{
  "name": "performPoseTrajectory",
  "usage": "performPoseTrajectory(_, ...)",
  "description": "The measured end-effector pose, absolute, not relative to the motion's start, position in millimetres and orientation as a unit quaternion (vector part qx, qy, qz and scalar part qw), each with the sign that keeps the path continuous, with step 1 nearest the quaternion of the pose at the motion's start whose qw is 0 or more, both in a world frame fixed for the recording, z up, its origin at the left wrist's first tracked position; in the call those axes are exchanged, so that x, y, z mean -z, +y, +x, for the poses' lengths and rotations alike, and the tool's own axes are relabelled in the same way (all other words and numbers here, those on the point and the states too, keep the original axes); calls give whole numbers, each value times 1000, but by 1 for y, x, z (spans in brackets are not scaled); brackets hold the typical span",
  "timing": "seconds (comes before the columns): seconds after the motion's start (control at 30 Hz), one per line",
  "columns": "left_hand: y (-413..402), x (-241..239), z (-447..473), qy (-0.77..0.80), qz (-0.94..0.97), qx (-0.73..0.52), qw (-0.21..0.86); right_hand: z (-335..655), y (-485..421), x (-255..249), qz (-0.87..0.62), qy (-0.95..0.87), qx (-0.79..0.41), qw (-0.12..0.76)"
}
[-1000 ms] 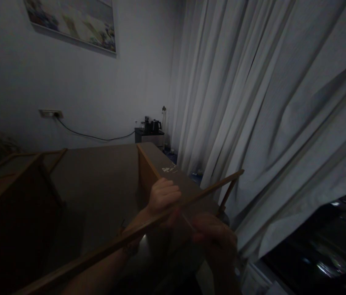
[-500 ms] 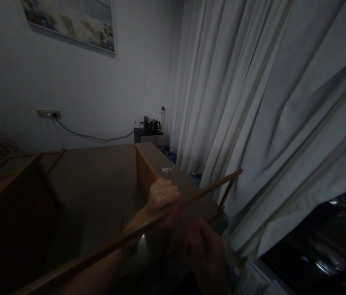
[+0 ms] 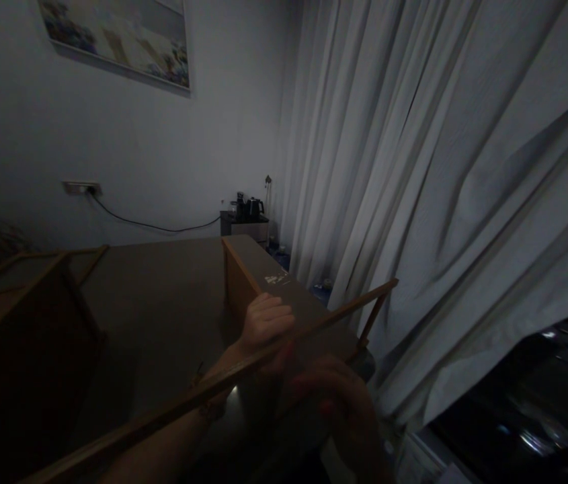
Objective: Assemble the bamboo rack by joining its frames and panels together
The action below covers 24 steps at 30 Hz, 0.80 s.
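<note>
The room is dim. My left hand is curled into a grip around the edge of a brown wooden furniture piece lying on its side, just behind a long thin wooden rail that crosses the view diagonally. My right hand hovers low in the dark, right of the left hand, fingers bent toward the panel's near end; I cannot make out anything in it. A short strut joins the rail near its far end.
A pale curtain hangs close on the right. Another wooden frame part lies at the left. A small cabinet with a kettle stands in the far corner, a cable runs along the wall, and a picture hangs above.
My right hand has shifted slightly left and up, closer to the panel's near end. My left hand and the wooden piece have stayed in place.
</note>
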State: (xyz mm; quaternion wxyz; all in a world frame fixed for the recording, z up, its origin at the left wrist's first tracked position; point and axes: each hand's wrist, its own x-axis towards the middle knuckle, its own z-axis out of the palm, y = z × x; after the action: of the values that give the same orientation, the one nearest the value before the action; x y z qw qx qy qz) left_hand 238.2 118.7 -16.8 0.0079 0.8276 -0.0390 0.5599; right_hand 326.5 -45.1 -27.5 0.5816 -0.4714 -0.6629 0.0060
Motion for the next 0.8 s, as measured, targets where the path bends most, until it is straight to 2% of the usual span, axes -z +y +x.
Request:
performPoseTrajectory(0.17, 112, 14, 232, -32, 820, -571, 25, 346, -46, 31, -460, -720, -33, 518)
performPoseTrajectory(0.33, 96, 10, 228, 0, 800, -596, 64, 348, -40, 34, -425, -722, -20, 545)
performPoseTrajectory(0.47, 91, 9, 229, 9, 790, -608, 75, 343, -34, 34, -403, -720, 57, 562)
performPoseTrajectory(0.67, 92, 8, 225, 0, 789, -610, 72, 344, -24, 38, -366, -730, 205, 540)
performPoseTrajectory(0.8, 92, 10, 227, -1, 791, -608, 72, 340, -18, 39, -355, -709, 192, 578)
